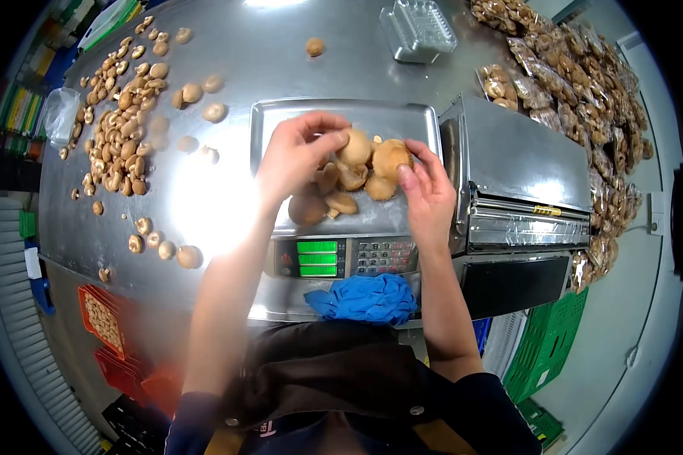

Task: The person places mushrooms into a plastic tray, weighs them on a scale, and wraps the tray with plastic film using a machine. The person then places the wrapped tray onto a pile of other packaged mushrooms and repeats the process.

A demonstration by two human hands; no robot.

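Over the metal weighing tray (pixel 269 133), my left hand (pixel 302 155) is closed on a pale brown mushroom (pixel 354 147), thumb and forefinger at its cap. My right hand (pixel 430 189) grips a rounder, darker mushroom (pixel 391 158) from the side. Several more mushrooms (pixel 341 202) lie together on the tray just under both hands; some are partly hidden by the held ones. The scale's green display (pixel 316 258) and keypad (pixel 384 258) sit at the tray's near side. A crumpled blue cloth or glove (pixel 368 299) rests in front of them.
Loose mushrooms (pixel 121 144) spread over the left of the steel table (pixel 235 64). Clear plastic trays (pixel 418 30) are stacked at the back. A wrapping machine (pixel 527 163) stands right of the scale, with bagged mushrooms (pixel 577 76) piled beyond. Red crates (pixel 102 322) stand below left.
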